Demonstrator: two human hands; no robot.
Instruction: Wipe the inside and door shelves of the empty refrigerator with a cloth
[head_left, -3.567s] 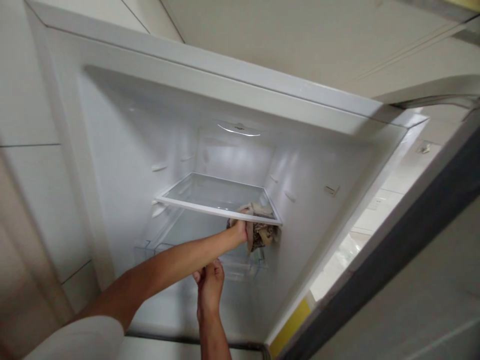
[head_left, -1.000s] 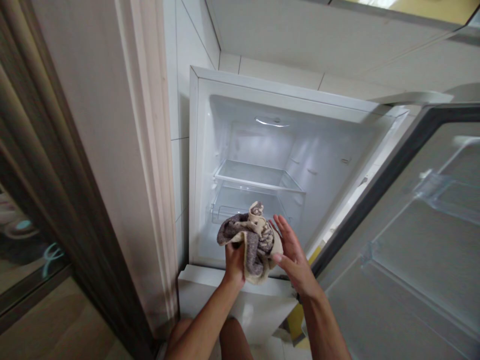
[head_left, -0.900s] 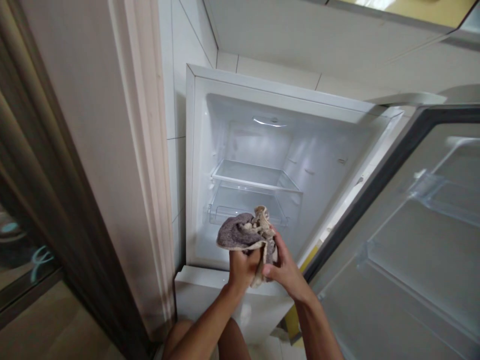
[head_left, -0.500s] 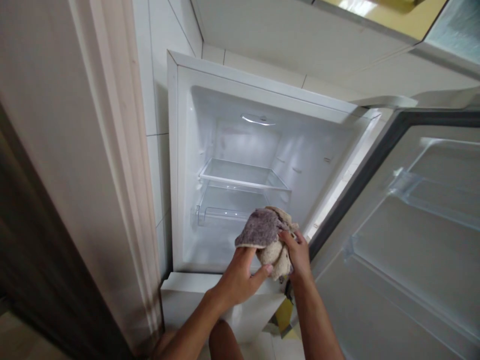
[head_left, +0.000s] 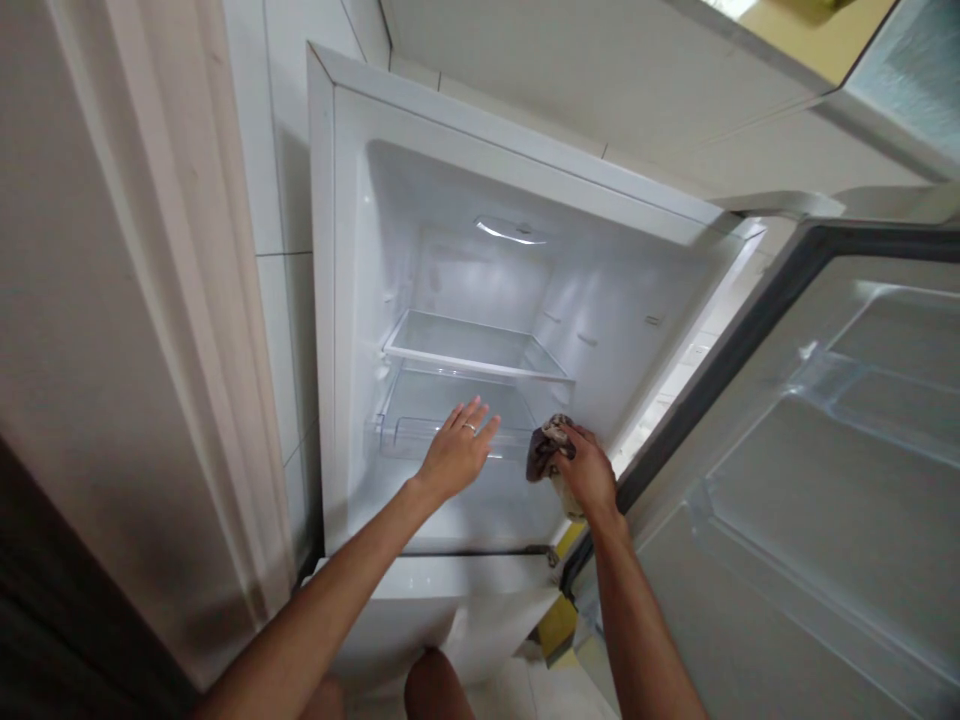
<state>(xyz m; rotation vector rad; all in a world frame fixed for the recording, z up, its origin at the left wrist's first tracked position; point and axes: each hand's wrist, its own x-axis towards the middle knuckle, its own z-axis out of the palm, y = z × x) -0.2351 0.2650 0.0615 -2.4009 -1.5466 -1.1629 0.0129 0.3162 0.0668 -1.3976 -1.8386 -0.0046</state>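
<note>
My right hand grips a bunched brown-and-beige cloth near the right side of the fridge opening. My left hand, with a ring on one finger, is stretched out with nothing in it, in front of the clear drawer front. Whether it touches anything I cannot tell. Both hands are at the open fridge, whose white interior holds a glass shelf above the drawer part. Part of the cloth is hidden behind my right fingers.
The fridge door stands open on the right, with clear racks on its inner side. Below the fridge compartment is a lower white door, close to my knee. A pale door frame rises at the left, beside tiled wall.
My left hand has let go of the cloth and moved up and left, its fingers spread. The cloth, now only in my right hand, is more crumpled. The view has shifted slightly.
</note>
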